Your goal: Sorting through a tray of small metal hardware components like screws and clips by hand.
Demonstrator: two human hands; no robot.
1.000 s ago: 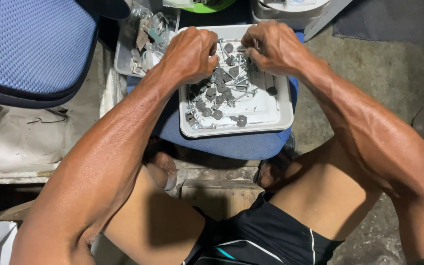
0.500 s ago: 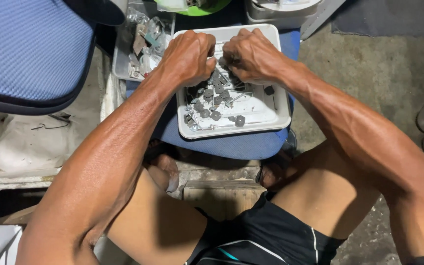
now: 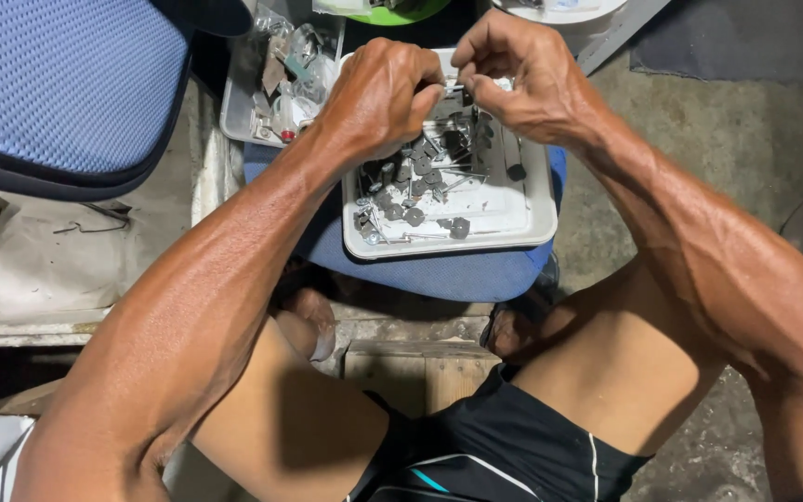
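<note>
A white rectangular tray (image 3: 513, 228) rests on a blue cushioned stool (image 3: 448, 274) and holds several small dark metal parts (image 3: 415, 191) with thin pins. My left hand (image 3: 378, 98) hovers over the tray's far left, fingers curled and pinching a small metal part. My right hand (image 3: 522, 79) is just beside it over the tray's far edge, its fingertips pinched on the same small piece between the two hands. The piece itself is mostly hidden by my fingers.
A second tray (image 3: 271, 98) with assorted small bits and clear wrappers sits far left of the white one. A blue mesh chair seat (image 3: 58, 84) fills the upper left. White sacks (image 3: 11, 251) lie at left. My knees and a wooden block (image 3: 420, 367) are below.
Both hands have lifted slightly from the tray and drawn together, fingertips meeting over its far edge. The view has shifted a little.
</note>
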